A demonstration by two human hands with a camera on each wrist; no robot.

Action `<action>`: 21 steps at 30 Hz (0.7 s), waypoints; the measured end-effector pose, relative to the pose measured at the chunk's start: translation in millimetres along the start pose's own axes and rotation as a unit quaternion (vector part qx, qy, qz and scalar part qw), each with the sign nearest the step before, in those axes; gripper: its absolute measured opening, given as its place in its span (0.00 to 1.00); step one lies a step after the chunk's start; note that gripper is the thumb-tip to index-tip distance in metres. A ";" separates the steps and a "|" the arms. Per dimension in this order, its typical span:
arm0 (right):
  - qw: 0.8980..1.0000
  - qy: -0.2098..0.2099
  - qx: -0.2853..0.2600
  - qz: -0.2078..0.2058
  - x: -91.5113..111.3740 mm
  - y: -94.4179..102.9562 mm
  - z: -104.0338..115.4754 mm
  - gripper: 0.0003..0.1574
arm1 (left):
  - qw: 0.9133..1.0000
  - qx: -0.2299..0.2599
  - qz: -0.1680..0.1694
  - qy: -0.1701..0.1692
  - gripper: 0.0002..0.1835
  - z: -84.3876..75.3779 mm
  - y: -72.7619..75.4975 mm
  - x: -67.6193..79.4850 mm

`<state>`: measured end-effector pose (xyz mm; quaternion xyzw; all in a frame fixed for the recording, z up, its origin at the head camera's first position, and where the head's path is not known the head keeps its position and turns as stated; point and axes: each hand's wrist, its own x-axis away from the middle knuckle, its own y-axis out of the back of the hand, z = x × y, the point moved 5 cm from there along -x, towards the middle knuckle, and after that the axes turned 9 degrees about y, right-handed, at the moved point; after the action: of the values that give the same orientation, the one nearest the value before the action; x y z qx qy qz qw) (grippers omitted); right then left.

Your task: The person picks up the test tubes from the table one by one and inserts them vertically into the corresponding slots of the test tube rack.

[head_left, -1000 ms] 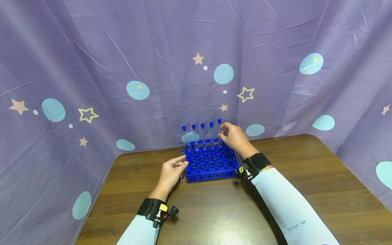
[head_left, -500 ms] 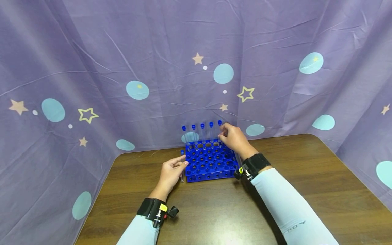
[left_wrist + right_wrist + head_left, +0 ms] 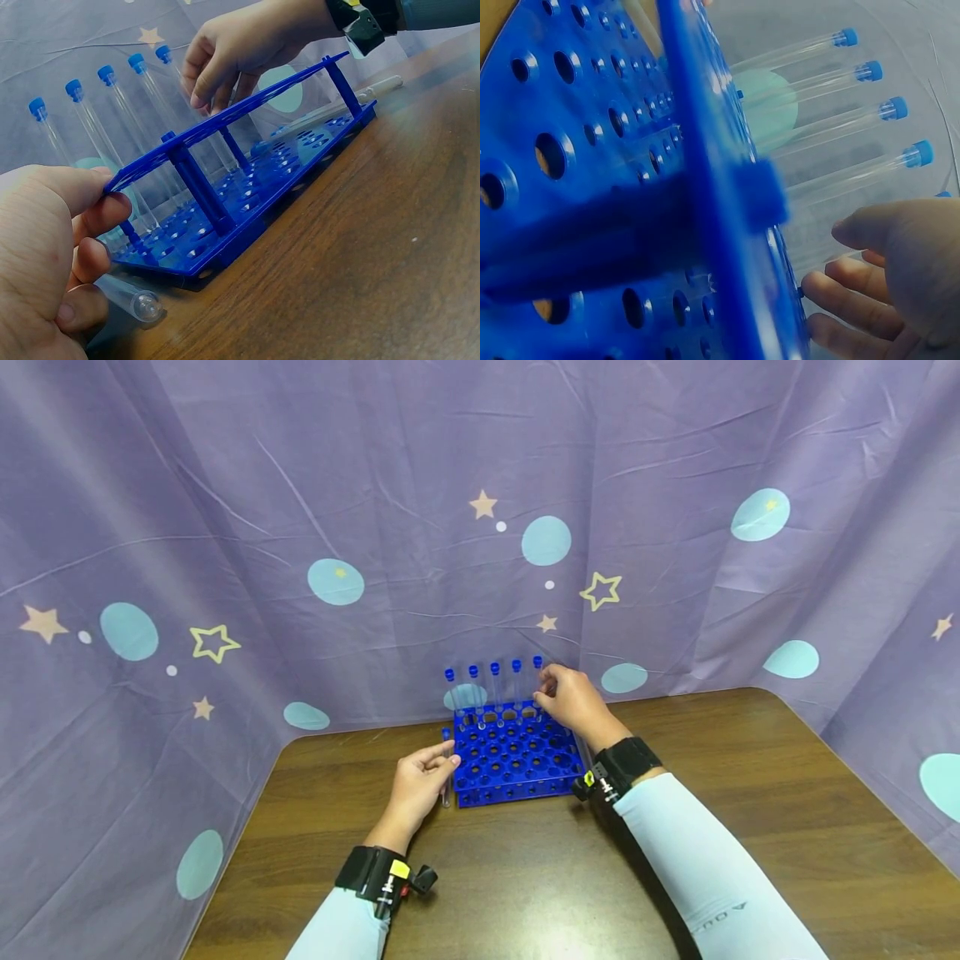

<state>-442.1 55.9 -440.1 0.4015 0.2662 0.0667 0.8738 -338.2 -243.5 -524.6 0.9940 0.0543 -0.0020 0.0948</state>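
Blue plastic is sitting between the left hand's [image 3: 420, 785] thumb and index finger, which are pinching the left edge of the test-tube rack's [image 3: 517, 791] top plate. The right hand [image 3: 573, 697] is grasping the rightmost capped tube [image 3: 537, 662] below its cap, over the rack's back row. Four blue-capped clear tubes [image 3: 496, 689] are standing along that row. Another capped tube [image 3: 446, 797] is lying beside the rack's left end on the wood-grain table [image 3: 510, 877]. Behind, a purple star-printed curtain [image 3: 420, 485] is hanging.
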 end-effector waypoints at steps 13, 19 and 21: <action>0.999 -0.008 -0.033 -0.020 13.2 20.8 -3.2 0.23 | 1.000 0.016 0.004 -0.008 0.20 -1.5 -0.7 0.9; 0.999 -0.023 -0.030 -0.018 23.6 32.5 -16.0 0.23 | 1.000 0.011 0.002 -0.007 0.20 -0.8 -0.4 0.2; 0.999 -0.032 -0.025 -0.014 27.1 35.8 -20.8 0.23 | 1.000 0.010 0.002 -0.005 0.20 -1.1 -0.4 0.5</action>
<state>-426.4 102.7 -436.0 0.3776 0.2424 0.0481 0.8924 -337.8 -242.8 -523.6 0.9950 0.0520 -0.0074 0.0850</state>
